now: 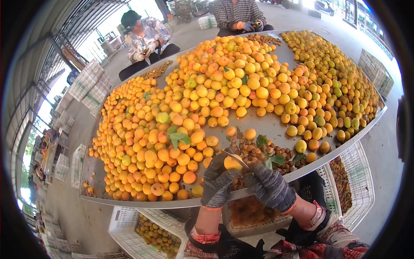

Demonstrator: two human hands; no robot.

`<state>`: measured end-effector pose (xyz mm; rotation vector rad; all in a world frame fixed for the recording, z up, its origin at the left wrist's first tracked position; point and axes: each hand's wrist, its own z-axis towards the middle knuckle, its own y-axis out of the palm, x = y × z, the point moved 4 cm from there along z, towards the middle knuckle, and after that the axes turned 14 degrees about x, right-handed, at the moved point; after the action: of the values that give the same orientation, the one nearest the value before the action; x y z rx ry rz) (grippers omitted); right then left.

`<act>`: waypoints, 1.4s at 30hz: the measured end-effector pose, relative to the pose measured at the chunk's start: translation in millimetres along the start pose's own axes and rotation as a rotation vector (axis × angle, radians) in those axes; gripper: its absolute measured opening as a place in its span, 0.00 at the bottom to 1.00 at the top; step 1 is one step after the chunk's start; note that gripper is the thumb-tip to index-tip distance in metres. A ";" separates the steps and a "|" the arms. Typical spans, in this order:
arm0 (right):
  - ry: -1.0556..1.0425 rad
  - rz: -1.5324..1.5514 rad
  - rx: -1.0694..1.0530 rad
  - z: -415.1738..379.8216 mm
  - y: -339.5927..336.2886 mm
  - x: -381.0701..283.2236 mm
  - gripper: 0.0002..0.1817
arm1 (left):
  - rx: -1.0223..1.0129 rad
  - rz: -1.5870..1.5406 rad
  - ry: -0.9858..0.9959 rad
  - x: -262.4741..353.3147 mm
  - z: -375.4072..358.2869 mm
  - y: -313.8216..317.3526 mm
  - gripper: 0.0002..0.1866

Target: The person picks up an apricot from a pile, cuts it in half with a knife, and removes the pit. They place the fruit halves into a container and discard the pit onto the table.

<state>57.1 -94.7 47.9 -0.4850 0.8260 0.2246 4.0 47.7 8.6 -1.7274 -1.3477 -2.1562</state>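
The left hand [217, 181], gloved, was clamped around an apricot [233, 163] at the tabletop's [276, 125] six o'clock edge, steadying it so the right hand [269, 186], closed on a thin blade [235, 156], could cut into it. Just past the hands, at twelve o'clock, lay a pile of brown pits [258, 152], and beyond it a broad heap of apricots [224, 90]. A white crate [254, 216] sat directly beneath the hands, seemingly placed to catch the cut fruit.

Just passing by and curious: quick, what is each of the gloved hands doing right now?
Left hand: closed on an apricot.
Right hand: closed, seemingly holding a knife against the apricot.
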 end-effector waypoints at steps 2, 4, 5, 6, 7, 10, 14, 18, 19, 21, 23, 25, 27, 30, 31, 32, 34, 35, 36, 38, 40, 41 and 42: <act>-0.115 -0.051 -0.017 0.7 -0.1 -3.0 0.19 | -0.017 -0.023 -0.002 3.6 -2.0 3.6 0.25; -0.230 -0.101 -0.034 -1.0 1.5 -8.0 0.18 | 0.001 0.016 0.001 4.7 -1.7 1.8 0.25; -0.145 -0.125 -0.022 -1.6 1.9 -6.9 0.17 | 0.017 0.054 0.005 5.3 -1.1 1.2 0.24; -0.059 -0.149 -0.009 -1.5 1.4 -5.3 0.16 | 0.015 0.053 0.006 6.1 -0.8 2.0 0.24; -0.058 -0.152 -0.008 -0.1 0.9 -6.6 0.16 | 0.035 0.102 0.006 6.3 -1.3 1.7 0.24; 0.199 -0.113 -0.139 -0.8 5.5 5.8 0.16 | 0.061 0.215 0.010 7.0 -1.6 -1.3 0.23; 0.089 0.140 -0.051 -6.6 3.2 15.3 0.17 | 0.068 0.180 0.029 5.8 -3.0 -2.1 0.22; -0.011 -0.023 -0.134 2.4 -2.5 8.7 0.17 | 0.103 0.074 0.005 4.0 -4.0 4.2 0.22; -0.010 -0.025 -0.136 1.5 -3.1 8.7 0.17 | 0.091 0.075 -0.009 3.5 -3.6 2.6 0.22; 0.047 0.037 -0.115 0.2 -5.8 11.9 0.16 | 0.076 0.069 -0.019 6.3 -1.3 2.5 0.22; -0.033 -0.017 -0.180 3.4 -13.6 8.9 0.16 | 0.019 0.145 -0.034 13.2 -3.2 5.3 0.20; -0.103 -0.073 -0.247 2.9 -19.0 9.8 0.16 | -0.008 0.197 -0.029 16.4 -3.2 7.5 0.19; -0.431 -0.266 -0.241 -0.7 -20.4 6.9 0.18 | -0.036 0.252 -0.018 15.5 -2.8 10.1 0.19; -0.193 -0.130 -0.274 -2.9 -14.0 14.2 0.18 | -0.088 0.309 0.034 13.4 -3.3 13.9 0.18; -0.188 -0.128 -0.275 -4.5 -11.3 12.2 0.18 | -0.063 0.298 0.020 11.7 -3.6 13.1 0.18; -0.029 -0.042 -0.250 -3.8 -9.4 14.0 0.18 | -0.041 0.288 0.012 11.3 -2.8 12.5 0.19; 0.134 0.045 -0.223 -1.5 -8.2 18.3 0.18 | 0.001 0.268 -0.010 10.9 -4.2 13.4 0.19; -0.012 -0.003 -0.191 2.5 -9.9 15.9 0.18 | 0.039 0.248 -0.035 9.5 -5.1 13.5 0.19; -0.153 -0.053 -0.160 3.4 -11.2 12.5 0.18 | 0.036 0.251 -0.047 6.0 -5.4 18.0 0.19; -0.203 -0.145 -0.140 1.7 -6.3 6.0 0.18 | 0.197 -0.027 -0.020 0.5 -6.7 23.3 0.17; -0.289 -0.229 -0.122 6.2 2.7 -1.9 0.17 | 0.228 -0.102 -0.024 -9.9 -5.4 23.5 0.17; -0.094 -0.105 -0.082 6.0 5.4 0.6 0.17 | 0.260 -0.177 -0.035 -12.9 -5.5 20.7 0.17; 0.108 0.017 -0.042 3.5 6.8 5.6 0.17 | 0.267 -0.172 -0.038 -12.4 -5.9 18.1 0.17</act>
<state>60.6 -87.1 43.5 -0.5330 0.9328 0.2331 13.9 27.3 9.0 -1.6109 -1.7604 -1.9192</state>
